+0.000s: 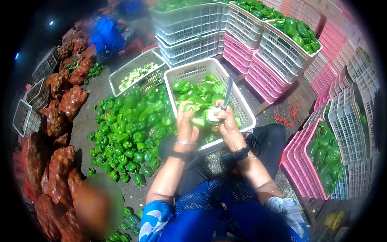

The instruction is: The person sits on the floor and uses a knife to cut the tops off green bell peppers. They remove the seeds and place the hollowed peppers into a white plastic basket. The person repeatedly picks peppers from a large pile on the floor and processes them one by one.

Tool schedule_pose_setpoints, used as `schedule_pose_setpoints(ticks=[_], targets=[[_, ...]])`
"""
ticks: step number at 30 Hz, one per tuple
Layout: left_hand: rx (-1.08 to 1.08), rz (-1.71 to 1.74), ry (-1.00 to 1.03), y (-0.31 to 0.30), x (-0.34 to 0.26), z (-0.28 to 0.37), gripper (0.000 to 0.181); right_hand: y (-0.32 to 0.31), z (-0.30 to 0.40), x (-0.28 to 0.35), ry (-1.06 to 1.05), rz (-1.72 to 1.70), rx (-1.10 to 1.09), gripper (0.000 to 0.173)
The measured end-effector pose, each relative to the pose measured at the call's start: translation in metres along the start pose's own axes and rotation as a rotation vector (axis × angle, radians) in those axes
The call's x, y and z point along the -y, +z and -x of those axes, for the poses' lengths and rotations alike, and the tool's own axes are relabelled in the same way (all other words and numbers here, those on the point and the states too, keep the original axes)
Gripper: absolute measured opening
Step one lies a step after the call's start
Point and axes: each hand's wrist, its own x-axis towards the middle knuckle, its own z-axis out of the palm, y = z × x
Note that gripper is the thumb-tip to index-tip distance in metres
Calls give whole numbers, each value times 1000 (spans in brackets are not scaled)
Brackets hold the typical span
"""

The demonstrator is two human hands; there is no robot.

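A white plastic crate (250,116) stands before me, with split green bell pepper pieces (196,92) inside. Over it, my left hand (186,124) grips a piece of green pepper (198,121). My right hand (228,124) holds a knife (229,90), its blade pointing up and away, and a pale seedy pepper core (213,113) between thumb and fingers. Both hands are close together; some fingertips are hidden behind the pepper.
Whole green bell peppers (133,142) are heaped on the floor at left, beside a crate of pale cores (113,81). Filled red mesh sacks (60,178) line the far left. Stacked white crates (281,57) and pink crates (305,163) stand ahead and right. Another person (105,34) is at upper left.
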Motion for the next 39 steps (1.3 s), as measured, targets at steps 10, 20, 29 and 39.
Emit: schedule_pose_setpoints(ticks=[10,20,29,39], targets=[[-11,-747,294,13,-3,-12,73,-21,-7,25,-53,27,6,34],[249,-786,-25,-10,5,-14,32,1,6,33,-12,461,191,36],[112,-646,16,-29,19,-18,29,-11,-10,23,-123,241,-171,24],[29,-254,-129,-15,25,-23,26,-3,-7,-1,-35,-120,70,36]])
